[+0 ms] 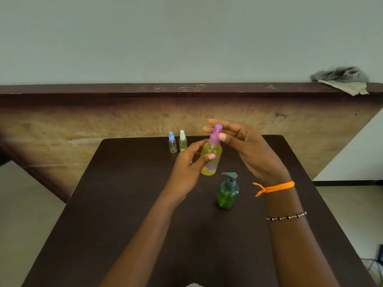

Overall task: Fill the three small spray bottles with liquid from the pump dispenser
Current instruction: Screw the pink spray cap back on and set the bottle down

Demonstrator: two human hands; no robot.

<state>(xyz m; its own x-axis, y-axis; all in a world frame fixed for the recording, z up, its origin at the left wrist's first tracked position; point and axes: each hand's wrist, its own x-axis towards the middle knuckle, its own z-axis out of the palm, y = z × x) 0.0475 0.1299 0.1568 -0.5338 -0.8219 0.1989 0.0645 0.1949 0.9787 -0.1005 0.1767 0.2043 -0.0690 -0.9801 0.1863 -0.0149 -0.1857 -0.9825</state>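
Between both hands, the left hand (187, 162) is gripping the yellow spray bottle (211, 160) while right fingers (222, 136) are pinching its purple cap (216, 135).

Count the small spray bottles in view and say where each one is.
3: the purple-capped bottle is held above the table; the blue-capped bottle and white-capped bottle stand side by side at the table's far edge.
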